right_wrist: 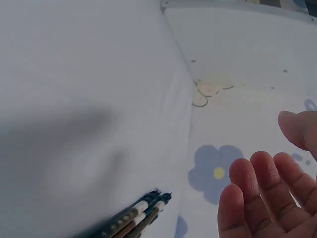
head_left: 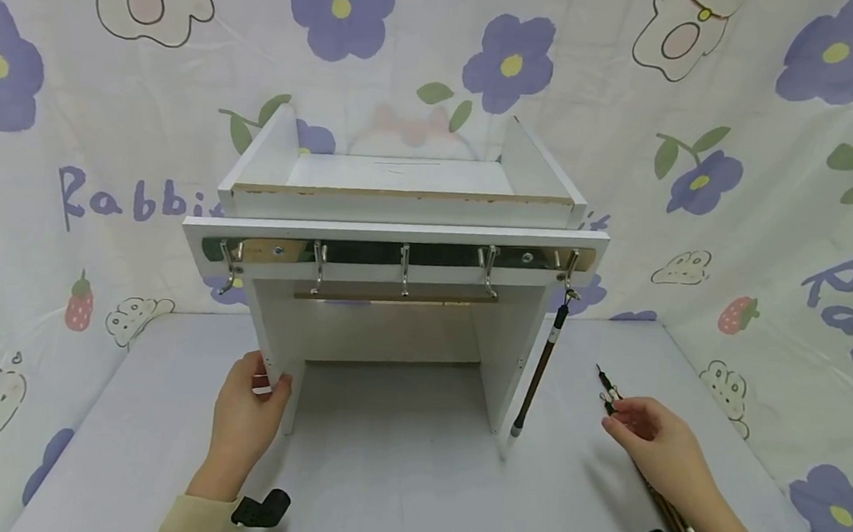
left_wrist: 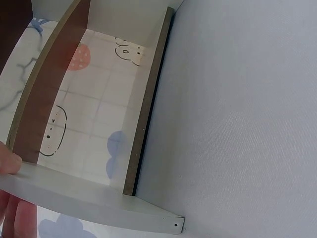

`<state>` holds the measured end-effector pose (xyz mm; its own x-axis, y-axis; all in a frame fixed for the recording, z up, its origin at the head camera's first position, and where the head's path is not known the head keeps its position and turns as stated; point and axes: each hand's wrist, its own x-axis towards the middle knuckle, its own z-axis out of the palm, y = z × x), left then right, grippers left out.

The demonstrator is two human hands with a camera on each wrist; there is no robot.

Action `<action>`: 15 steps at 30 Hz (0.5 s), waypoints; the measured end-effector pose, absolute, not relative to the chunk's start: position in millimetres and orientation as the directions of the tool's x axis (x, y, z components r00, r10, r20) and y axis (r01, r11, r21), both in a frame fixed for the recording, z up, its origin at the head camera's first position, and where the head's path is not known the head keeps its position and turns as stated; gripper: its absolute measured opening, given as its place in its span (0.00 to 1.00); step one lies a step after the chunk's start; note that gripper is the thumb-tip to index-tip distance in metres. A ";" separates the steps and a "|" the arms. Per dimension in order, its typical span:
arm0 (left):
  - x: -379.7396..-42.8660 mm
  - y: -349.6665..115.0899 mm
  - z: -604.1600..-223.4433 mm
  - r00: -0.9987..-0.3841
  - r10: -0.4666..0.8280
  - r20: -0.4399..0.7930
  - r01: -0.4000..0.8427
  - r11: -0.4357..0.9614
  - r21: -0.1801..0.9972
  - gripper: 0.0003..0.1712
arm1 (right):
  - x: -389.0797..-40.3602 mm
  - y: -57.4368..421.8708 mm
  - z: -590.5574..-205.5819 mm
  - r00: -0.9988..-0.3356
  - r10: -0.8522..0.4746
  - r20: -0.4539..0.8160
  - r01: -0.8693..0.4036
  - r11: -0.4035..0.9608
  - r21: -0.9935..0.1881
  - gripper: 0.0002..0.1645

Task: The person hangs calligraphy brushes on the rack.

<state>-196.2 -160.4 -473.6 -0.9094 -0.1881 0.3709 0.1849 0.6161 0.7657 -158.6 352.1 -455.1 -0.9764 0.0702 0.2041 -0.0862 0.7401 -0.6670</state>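
Note:
A white wooden shelf unit (head_left: pixel 401 207) stands on the table, with a metal rail of several hooks (head_left: pixel 405 271) across its front. My left hand (head_left: pixel 248 411) grips the edge of its left side panel (head_left: pixel 275 338), thumb and fingers on either side in the left wrist view. From the rightmost hook hangs a calligraphy brush (head_left: pixel 541 371), dark-handled, pale tip down. My right hand (head_left: pixel 660 447) is over more brushes (head_left: pixel 666 510) lying at the right, their looped ends near its fingertips. In the right wrist view its fingers (right_wrist: pixel 265 183) are loosely bent, nothing between them and the thumb.
A patterned cloth (head_left: pixel 420 57) with flowers and cartoon figures hangs behind and around the table (head_left: pixel 409 482). The shelf has an open-topped tray part above and a hollow space below. Small black devices (head_left: pixel 262 509) are worn on both wrists.

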 end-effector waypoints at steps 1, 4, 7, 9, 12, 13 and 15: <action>-196.2 -160.4 -473.6 -0.909 -0.188 0.372 0.186 0.615 0.766 0.17 | -158.6 354.1 -456.7 -0.977 0.074 0.199 -0.079 0.745 -0.663 0.24; -195.9 -160.2 -473.4 -0.906 -0.187 0.381 0.194 0.615 0.765 0.17 | -158.9 360.4 -461.1 -0.980 0.085 0.177 -0.053 0.752 -0.657 0.27; -196.3 -160.1 -473.3 -0.902 -0.186 0.391 0.203 0.615 0.762 0.17 | -159.0 366.7 -464.8 -0.983 0.101 0.152 -0.021 0.766 -0.642 0.30; -196.6 -160.3 -473.2 -0.901 -0.185 0.393 0.206 0.615 0.761 0.18 | -158.9 370.5 -467.3 -0.985 0.113 0.128 0.006 0.774 -0.633 0.33; -196.3 -160.2 -472.8 -0.901 -0.184 0.394 0.207 0.615 0.761 0.18 | -158.8 376.0 -471.2 -0.988 0.130 0.086 0.049 0.782 -0.621 0.38; -196.2 -160.2 -472.6 -0.901 -0.184 0.393 0.207 0.614 0.762 0.18 | -158.7 377.5 -472.8 -0.988 0.135 0.073 0.062 0.784 -0.618 0.40; -196.1 -160.2 -472.5 -0.902 -0.185 0.391 0.204 0.613 0.763 0.18 | -158.7 380.6 -475.4 -0.988 0.143 0.051 0.083 0.787 -0.611 0.41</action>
